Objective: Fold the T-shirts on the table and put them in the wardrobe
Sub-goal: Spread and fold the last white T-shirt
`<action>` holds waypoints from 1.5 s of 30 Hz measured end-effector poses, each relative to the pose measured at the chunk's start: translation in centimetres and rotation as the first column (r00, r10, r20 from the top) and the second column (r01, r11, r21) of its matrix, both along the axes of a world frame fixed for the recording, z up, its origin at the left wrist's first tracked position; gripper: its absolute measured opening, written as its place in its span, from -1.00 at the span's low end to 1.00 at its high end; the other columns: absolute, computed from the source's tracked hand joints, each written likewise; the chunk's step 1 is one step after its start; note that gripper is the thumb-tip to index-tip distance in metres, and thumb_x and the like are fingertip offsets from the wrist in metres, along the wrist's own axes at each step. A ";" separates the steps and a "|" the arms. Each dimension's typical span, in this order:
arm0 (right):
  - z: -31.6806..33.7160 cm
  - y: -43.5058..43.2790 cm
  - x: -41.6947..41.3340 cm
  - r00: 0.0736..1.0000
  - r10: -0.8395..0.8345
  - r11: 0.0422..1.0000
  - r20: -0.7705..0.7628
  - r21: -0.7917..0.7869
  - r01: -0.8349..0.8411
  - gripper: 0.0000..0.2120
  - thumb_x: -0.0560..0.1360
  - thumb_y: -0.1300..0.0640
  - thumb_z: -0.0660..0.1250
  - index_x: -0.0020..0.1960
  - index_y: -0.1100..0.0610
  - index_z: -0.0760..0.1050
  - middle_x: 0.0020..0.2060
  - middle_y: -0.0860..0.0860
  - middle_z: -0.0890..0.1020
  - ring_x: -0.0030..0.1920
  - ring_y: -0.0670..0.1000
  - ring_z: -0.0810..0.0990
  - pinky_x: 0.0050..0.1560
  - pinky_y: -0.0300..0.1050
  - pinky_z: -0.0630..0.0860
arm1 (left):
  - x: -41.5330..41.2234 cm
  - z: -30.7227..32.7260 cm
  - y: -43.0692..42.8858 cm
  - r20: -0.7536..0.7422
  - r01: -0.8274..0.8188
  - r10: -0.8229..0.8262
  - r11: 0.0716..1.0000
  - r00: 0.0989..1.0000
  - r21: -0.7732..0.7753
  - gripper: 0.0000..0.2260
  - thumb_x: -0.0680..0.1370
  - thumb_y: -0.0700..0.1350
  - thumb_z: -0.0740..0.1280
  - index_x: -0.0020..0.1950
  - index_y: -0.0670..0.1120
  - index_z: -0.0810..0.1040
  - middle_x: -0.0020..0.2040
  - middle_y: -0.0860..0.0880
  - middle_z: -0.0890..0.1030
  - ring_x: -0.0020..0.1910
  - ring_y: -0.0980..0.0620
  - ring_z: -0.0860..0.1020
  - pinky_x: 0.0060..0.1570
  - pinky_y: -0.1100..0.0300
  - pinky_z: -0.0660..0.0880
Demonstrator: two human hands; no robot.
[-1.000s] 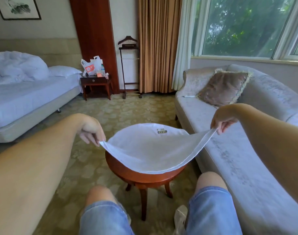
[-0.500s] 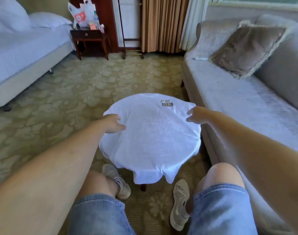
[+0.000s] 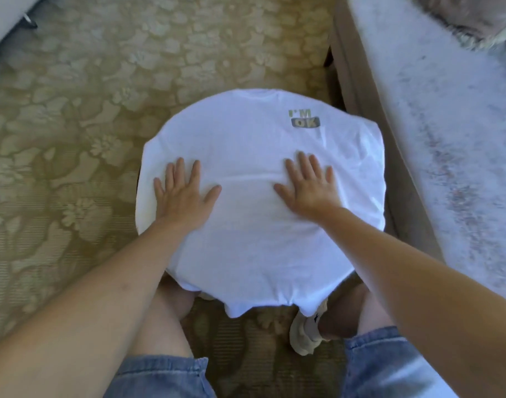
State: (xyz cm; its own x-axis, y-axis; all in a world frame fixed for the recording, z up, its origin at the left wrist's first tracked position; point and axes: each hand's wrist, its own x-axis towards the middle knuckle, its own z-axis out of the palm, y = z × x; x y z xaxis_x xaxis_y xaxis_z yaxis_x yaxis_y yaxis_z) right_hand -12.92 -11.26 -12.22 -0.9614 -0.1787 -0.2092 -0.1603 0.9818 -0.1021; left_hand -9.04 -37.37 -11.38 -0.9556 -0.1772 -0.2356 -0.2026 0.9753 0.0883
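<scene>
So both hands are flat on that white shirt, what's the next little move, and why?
Probably sweep both hands outward to smooth it. The left hand and right hand lie palm-down, fingers spread, on the white T-shirt, which is spread out unfolded, and a wrinkle runs across the cloth between them. Flattening first should make the fold cleaner.

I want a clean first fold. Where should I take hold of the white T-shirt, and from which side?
Probably the hem nearest you: it hangs loose off the edge, so you can pinch it from your side, one hand near each corner. The rest of the T-shirt lies flat under your left hand and right hand, offering little to catch.
</scene>
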 end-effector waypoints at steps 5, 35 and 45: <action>0.0 1.4 2.3 1.000 -0.009 1.000 -0.026 0.013 0.009 -0.30 0.55 -0.39 -0.17 0.59 -0.10 -0.15 0.58 -0.04 -0.18 0.57 0.04 -0.19 0.51 0.20 -0.13 | 1.5 0.5 1.3 0.082 0.017 -0.017 1.000 0.996 0.000 -0.33 0.58 0.36 -0.13 0.59 0.09 -0.24 0.58 -0.07 -0.30 0.55 -0.13 -0.30 0.49 -0.17 -0.26; 3.0 -8.0 2.5 0.997 -0.015 0.998 0.079 -0.059 0.019 -0.29 0.58 -0.35 -0.10 0.60 -0.02 -0.14 0.58 0.05 -0.20 0.56 0.13 -0.24 0.49 0.30 -0.21 | 3.1 2.5 0.1 -0.072 -0.071 0.075 0.996 0.995 0.047 -0.43 0.63 0.23 0.00 0.59 0.03 0.01 0.59 -0.04 -0.04 0.55 -0.10 -0.09 0.47 -0.09 0.06; 0.0 -10.6 0.7 1.000 0.015 1.000 -0.024 -0.027 -0.016 -0.29 0.56 -0.36 -0.14 0.59 -0.03 -0.13 0.58 0.06 -0.18 0.57 0.11 -0.22 0.49 0.27 -0.17 | 2.2 -0.3 -1.2 -0.110 -0.089 0.096 0.994 0.989 0.059 -0.38 0.61 0.29 -0.11 0.60 0.05 -0.07 0.61 -0.01 -0.17 0.57 -0.05 -0.20 0.49 -0.18 -0.17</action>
